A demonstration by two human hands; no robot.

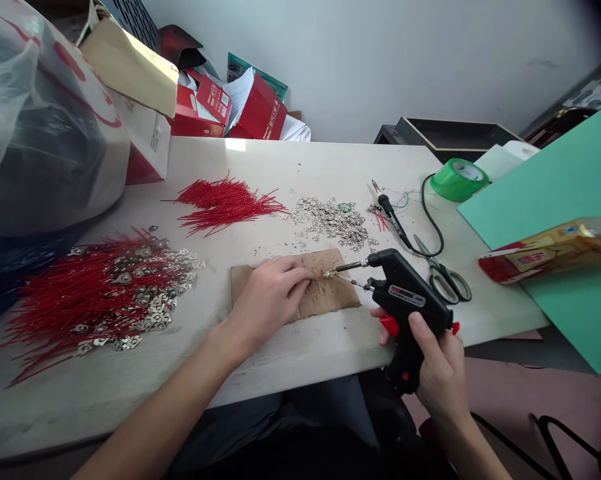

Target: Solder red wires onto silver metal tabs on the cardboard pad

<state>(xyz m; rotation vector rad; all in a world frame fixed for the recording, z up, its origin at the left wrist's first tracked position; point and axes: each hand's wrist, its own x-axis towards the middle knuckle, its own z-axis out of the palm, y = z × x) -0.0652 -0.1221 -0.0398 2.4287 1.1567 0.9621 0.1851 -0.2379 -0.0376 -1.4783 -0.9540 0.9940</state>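
Note:
My left hand (pixel 273 290) rests over a piece of brown cardboard (pixel 338 301), thumb and fingertips pinched on a short red wire (pixel 319 275). At the wire's end sits a small metal tab (pixel 329 274). My right hand (pixel 443 367) is wrapped round the grip of a black soldering gun (pixel 404 293) with a red trigger. The gun points left, its tip at or very near the metal tab; solder there is too small to make out. Loose metal tabs (pixel 333 221) lie in a heap behind the cardboard.
Red wires with tabs attached (pixel 90 287) are piled at left, loose red wires (pixel 225 203) behind. A soldering iron (pixel 393 217), scissors (pixel 448 277) and green tape (pixel 459 179) lie at right. A plastic bag (pixel 45 127) stands at left; red boxes (pixel 260 110) sit at the back.

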